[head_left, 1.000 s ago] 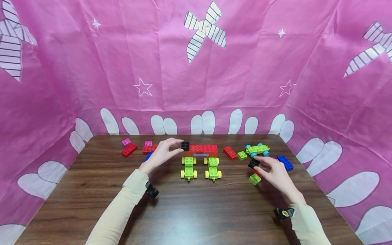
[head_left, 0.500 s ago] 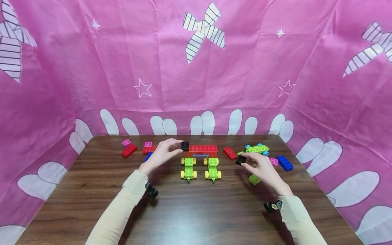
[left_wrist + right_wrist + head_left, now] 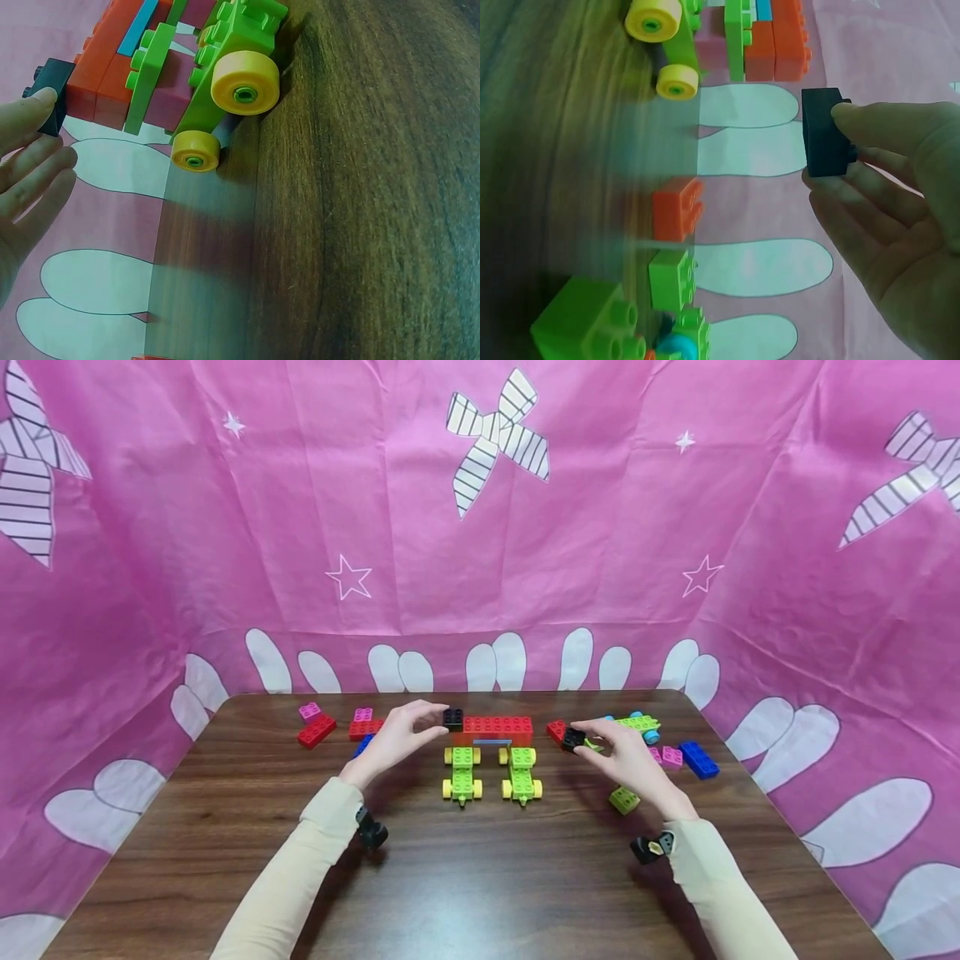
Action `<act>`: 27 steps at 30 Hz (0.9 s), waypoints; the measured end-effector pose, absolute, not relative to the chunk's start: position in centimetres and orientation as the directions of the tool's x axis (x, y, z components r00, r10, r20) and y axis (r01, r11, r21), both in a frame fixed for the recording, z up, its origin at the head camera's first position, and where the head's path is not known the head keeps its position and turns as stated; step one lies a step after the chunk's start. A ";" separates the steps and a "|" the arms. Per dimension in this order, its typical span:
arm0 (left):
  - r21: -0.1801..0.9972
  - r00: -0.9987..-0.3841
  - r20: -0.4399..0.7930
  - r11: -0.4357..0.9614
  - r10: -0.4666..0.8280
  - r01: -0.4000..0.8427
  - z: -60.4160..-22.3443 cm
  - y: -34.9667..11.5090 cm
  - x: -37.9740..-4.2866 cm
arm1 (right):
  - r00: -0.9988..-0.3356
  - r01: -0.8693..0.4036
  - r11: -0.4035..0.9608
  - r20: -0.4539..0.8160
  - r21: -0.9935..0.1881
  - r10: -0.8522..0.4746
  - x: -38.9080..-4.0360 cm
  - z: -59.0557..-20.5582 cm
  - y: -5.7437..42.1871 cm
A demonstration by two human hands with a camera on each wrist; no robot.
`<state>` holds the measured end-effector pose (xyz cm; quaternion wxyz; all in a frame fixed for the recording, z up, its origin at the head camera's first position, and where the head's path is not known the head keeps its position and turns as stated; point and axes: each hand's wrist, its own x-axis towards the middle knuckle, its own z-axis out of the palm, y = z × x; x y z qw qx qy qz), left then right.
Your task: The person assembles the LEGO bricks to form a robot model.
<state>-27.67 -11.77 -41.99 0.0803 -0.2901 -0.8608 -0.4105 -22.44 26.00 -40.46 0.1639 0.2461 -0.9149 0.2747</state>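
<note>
My left hand [image 3: 402,735] pinches a black toy brick [image 3: 453,718] against the upper left end of a built structure. Red bricks [image 3: 498,726] form its top, with green and pink bricks below in the left wrist view. Two green wheeled bases [image 3: 462,774] with yellow wheels [image 3: 245,82] carry it. Off to its right, my right hand [image 3: 628,757] holds a second black brick [image 3: 826,132] between thumb and fingers, raised above the table and apart from the structure.
Right of the structure lie a red brick [image 3: 556,729], a green wheeled base [image 3: 642,723] with blue wheels, a blue brick [image 3: 699,760], pink bricks [image 3: 672,757] and a green brick [image 3: 623,799]. Red [image 3: 317,732], pink [image 3: 310,711] and blue [image 3: 363,744] bricks lie at left. Pink cloth [image 3: 480,568] hangs behind.
My right hand has carried its black brick leftward and slightly up, toward the structure's right side. The left hand has stayed in place on its black brick.
</note>
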 end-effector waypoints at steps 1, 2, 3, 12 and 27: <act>0.660 -0.818 0.378 0.492 0.434 0.567 -42.0 -11.8 -27.7 | -0.821 -0.545 0.725 0.441 -0.422 -0.361 -22.6 -40.4 25.8; 0.659 -0.816 0.380 0.493 0.435 0.569 -42.0 -11.8 -27.7 | -0.816 -0.552 0.722 0.449 -0.418 -0.364 -22.7 -40.5 25.6; 0.657 -0.815 0.382 0.492 0.437 0.572 -42.1 -11.8 -27.7 | -0.810 -0.559 0.719 0.458 -0.413 -0.367 -22.9 -40.4 25.4; 0.668 -0.830 0.351 0.505 0.435 0.547 -42.0 -11.9 -27.8 | -0.781 -0.600 0.684 0.490 -0.415 -0.388 -24.0 -40.2 24.0; 0.663 -0.825 0.362 0.503 0.433 0.555 -42.1 -11.9 -27.8 | -0.754 -0.630 0.660 0.526 -0.410 -0.393 -25.0 -40.2 22.6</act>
